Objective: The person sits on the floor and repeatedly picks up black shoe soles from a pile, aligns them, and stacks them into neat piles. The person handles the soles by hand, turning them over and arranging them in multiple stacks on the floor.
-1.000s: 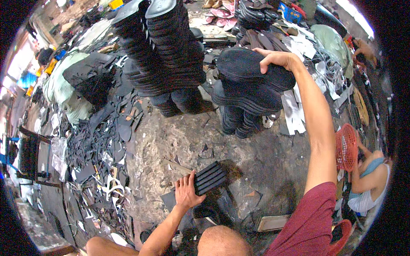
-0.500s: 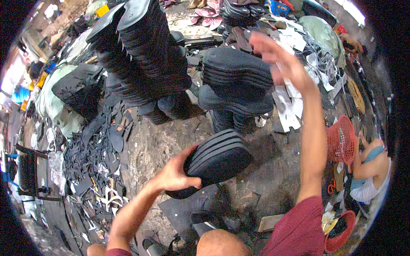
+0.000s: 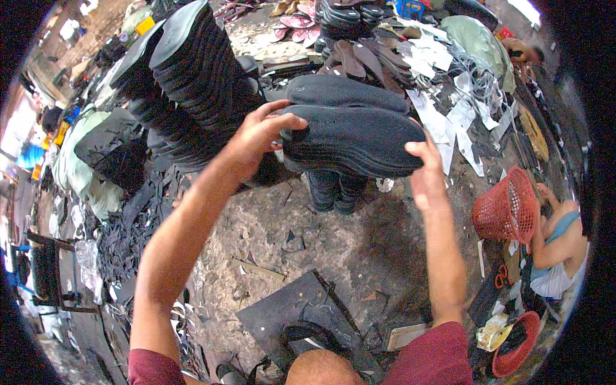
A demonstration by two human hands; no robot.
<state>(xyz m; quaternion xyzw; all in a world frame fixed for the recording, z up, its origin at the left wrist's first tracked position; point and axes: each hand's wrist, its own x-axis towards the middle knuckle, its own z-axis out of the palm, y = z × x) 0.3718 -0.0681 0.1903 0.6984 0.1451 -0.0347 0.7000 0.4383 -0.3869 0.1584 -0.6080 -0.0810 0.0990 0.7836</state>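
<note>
Closest to the camera there's a dark flat sheet [image 3: 301, 308] lying on the dirty floor [image 3: 321, 237]. Above that, both hands are up holding a bundle of black shoe soles [image 3: 350, 138]: left hand [image 3: 256, 138] has its grip clamped on the left end, right hand [image 3: 427, 176] grips the right end. Behind them stand tall stacks of soles [image 3: 192, 70], and a red basket [image 3: 507, 208] sits off right.

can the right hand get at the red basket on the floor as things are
Probably not right now: the right hand is pressed against the stack of dark shoe soles, while the red basket lies apart, lower right. Nothing lies between them, though.
</note>
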